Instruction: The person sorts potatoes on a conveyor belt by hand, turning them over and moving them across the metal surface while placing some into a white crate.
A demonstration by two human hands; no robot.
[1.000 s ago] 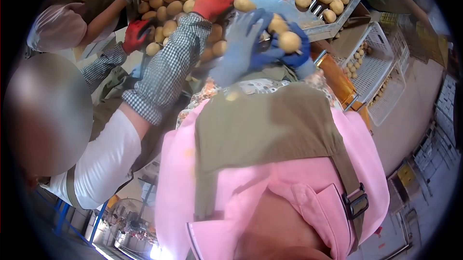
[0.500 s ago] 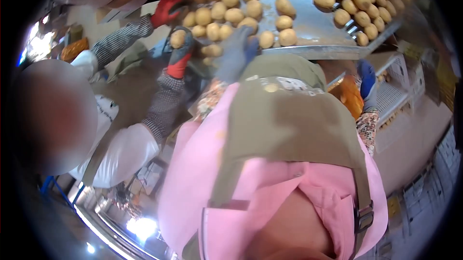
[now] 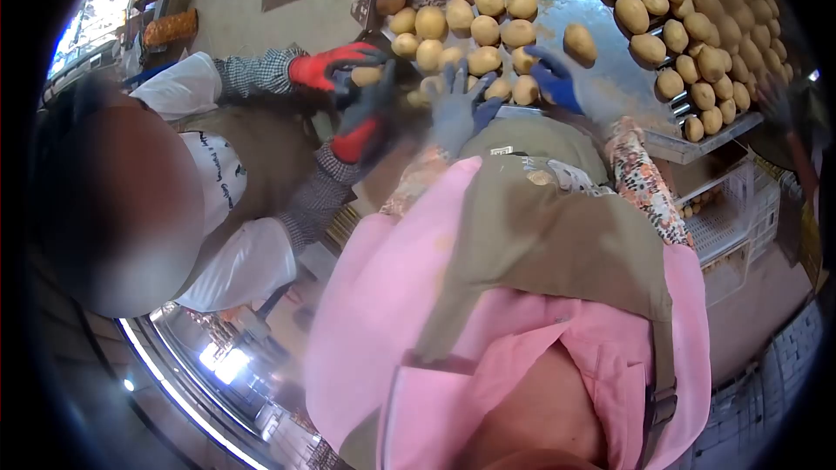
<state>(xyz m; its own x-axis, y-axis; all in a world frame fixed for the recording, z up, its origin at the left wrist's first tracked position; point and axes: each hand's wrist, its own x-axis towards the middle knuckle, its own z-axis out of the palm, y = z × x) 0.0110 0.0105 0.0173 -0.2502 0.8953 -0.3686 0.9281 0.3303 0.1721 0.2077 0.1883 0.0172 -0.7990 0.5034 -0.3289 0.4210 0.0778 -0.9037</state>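
Many potatoes (image 3: 631,13) lie on a metal table (image 3: 601,87) in front of me. My left hand (image 3: 455,108), in a grey and blue glove, is over the table's near edge with its fingers spread, beside the nearest potatoes. To the right, my right hand (image 3: 570,91), in a blue and grey glove, reaches over the metal with its fingers apart, close to the potatoes at the near edge. Neither hand shows a potato in its grasp. A single potato (image 3: 579,41) lies just beyond my right hand.
A co-worker (image 3: 252,148) at the left, in red and grey gloves, holds a potato (image 3: 366,76) between both hands. White plastic crates (image 3: 740,209) stand below the table at the right. Another person's hand (image 3: 773,102) shows at the far right.
My right hand has come up from beside the crates to the table. My left hand's fingers are now spread. The co-worker's two hands have come together, and the view has shifted.
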